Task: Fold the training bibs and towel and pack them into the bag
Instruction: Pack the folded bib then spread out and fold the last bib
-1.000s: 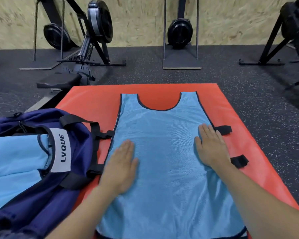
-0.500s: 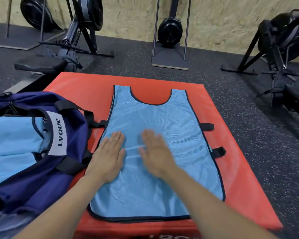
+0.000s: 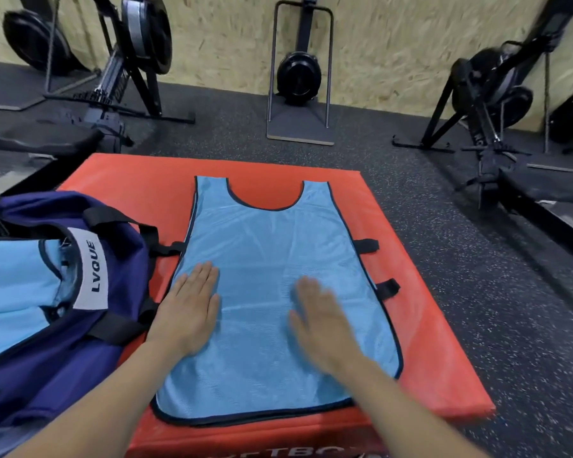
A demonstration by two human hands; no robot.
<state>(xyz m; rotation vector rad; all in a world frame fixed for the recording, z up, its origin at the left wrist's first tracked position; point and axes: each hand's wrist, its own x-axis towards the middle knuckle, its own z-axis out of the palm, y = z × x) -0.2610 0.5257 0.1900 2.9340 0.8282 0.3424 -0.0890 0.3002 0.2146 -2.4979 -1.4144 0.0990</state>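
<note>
The bib (image 3: 272, 292) lies spread flat on the red box (image 3: 420, 325). The left hand (image 3: 187, 309) presses the bib's left edge, grip open and fingers straight. The right hand (image 3: 321, 322), blurred, lies flat at the bib's centre, grip open. The bag (image 3: 80, 352) sits left of the bib, touching the box.

Light blue mesh bib (image 3: 272, 292) edged dark navy; red box (image 3: 437, 358) beneath; navy bag (image 3: 47, 368) at nine o'clock; speckled black floor (image 3: 510, 309).
</note>
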